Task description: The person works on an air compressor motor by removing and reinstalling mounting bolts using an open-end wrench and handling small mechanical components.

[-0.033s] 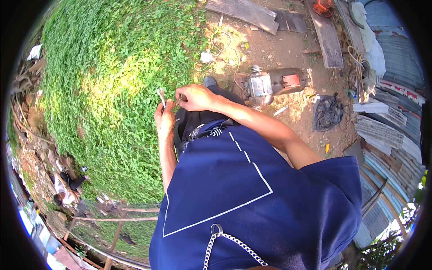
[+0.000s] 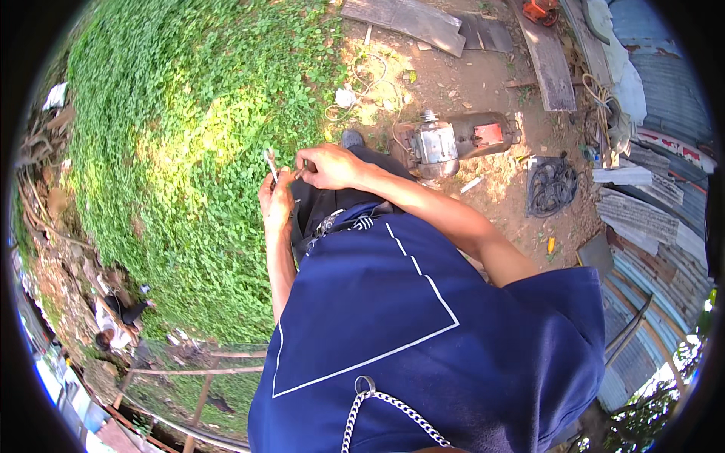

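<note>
My left hand [image 2: 277, 202] is closed around a small silver spanner [image 2: 270, 160], whose open jaw points up and away from me. Just right of it, my right hand [image 2: 332, 166] is pinched, thumb against fingers. A small dark piece seems to show at those fingertips, too tiny to name. Both hands are close together in front of my dark trousers [image 2: 370, 172], over the edge of the greenery. Right of my hands, on the dirt, lies a rusty machine with a silver motor-like body [image 2: 436, 143] and a red patch [image 2: 489, 134].
Leafy ground cover [image 2: 189, 151] spreads at left. Weathered planks [image 2: 404, 24] lie at the far side, and a coiled black hose or cable [image 2: 553, 187] is at right. Corrugated sheets [image 2: 642, 219] line the right edge. A person [image 2: 113, 328] sits at lower left near a netted frame [image 2: 204, 371].
</note>
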### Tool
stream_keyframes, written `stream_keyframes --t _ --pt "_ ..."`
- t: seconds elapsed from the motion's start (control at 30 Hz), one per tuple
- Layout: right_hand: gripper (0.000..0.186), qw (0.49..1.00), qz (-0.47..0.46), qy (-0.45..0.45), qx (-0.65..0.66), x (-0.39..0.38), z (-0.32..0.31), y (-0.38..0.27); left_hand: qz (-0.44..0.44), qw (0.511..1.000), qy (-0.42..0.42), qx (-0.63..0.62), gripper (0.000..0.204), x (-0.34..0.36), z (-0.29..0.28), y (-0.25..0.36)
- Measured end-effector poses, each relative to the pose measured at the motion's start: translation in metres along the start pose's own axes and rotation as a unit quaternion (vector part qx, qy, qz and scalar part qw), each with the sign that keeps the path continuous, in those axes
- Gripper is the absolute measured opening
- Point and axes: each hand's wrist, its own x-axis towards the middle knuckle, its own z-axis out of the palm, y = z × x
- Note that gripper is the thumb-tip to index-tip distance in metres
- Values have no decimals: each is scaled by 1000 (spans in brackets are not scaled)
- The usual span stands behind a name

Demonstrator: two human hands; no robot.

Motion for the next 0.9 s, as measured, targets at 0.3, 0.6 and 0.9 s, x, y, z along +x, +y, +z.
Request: stream_keyframes --t 0.3,0.6,0.9 --pt "20 949 205 209 116 57 -67 43 -95 965 -160 183 17 132 84 93" --pt "25 841 281 452 94 158 -145 78 -74 820 -408 396 21 301 198 196" --pt "29 647 332 678 109 261 -178 51 -107 646 -563 504 19 397 273 274"
